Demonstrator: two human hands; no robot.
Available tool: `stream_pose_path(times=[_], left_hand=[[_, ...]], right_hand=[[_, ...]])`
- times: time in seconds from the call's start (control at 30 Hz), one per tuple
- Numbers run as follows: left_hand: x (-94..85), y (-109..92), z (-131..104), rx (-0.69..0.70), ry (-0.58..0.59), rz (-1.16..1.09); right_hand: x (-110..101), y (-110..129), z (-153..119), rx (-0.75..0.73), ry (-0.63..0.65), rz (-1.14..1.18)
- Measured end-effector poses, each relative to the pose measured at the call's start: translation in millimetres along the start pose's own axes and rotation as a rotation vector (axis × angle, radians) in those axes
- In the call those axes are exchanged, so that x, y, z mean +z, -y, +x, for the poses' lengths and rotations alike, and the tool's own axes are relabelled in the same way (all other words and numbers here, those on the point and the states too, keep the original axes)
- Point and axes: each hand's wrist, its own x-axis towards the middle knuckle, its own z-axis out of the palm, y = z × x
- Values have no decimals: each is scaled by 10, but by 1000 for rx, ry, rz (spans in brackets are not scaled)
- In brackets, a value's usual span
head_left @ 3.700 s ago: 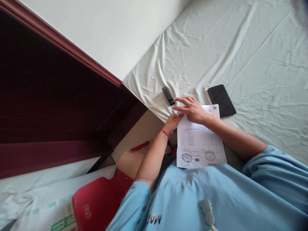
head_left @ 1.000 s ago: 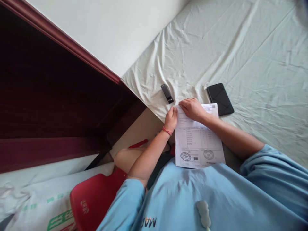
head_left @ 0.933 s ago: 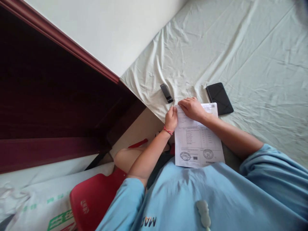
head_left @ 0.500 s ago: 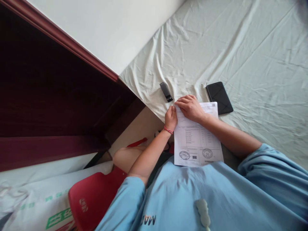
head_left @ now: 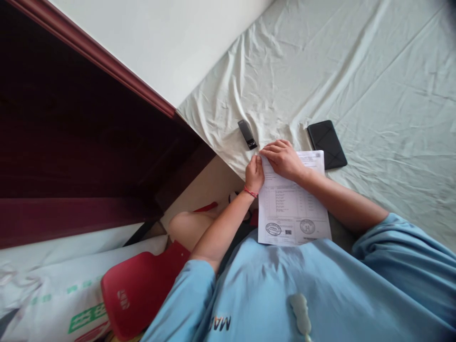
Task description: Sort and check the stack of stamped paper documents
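Note:
A printed paper document [head_left: 295, 209] with two round stamps near its lower edge lies in front of me, its lower end against my shirt. My left hand [head_left: 254, 175], with a red string at the wrist, is closed on the document's upper left edge. My right hand [head_left: 284, 160] reaches across the top of the page, its fingers together and pinching the same upper left corner. Both hands' fingertips nearly meet there. Just beyond them a small black stapler [head_left: 247, 135] rests on the sheet. Whether the document has more than one page, I cannot tell.
A black flat case or tablet [head_left: 327, 144] lies right of the document on the wrinkled pale bedsheet [head_left: 377, 104]. Dark red wooden furniture [head_left: 85, 123] stands to the left, with a white wall behind. A red chair [head_left: 142, 285] and a white printed sack [head_left: 60, 299] are at lower left.
Both hands keep their hold at the document's corner with hardly any movement. The whole view has shifted very slightly.

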Motion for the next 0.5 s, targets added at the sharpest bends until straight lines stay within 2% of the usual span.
stream_pose_path(times=[0.2,0.37,0.5], left_hand=[[-11,-46,20,0,-10,4],[18,-87,64,-6,57,-48],[16,-84,-28,32,95,-63]], right_hand=[[-81,33,56,165,59,87],[-187,-6,160,299,150,206],[-268,-3,221,329,129,176]])
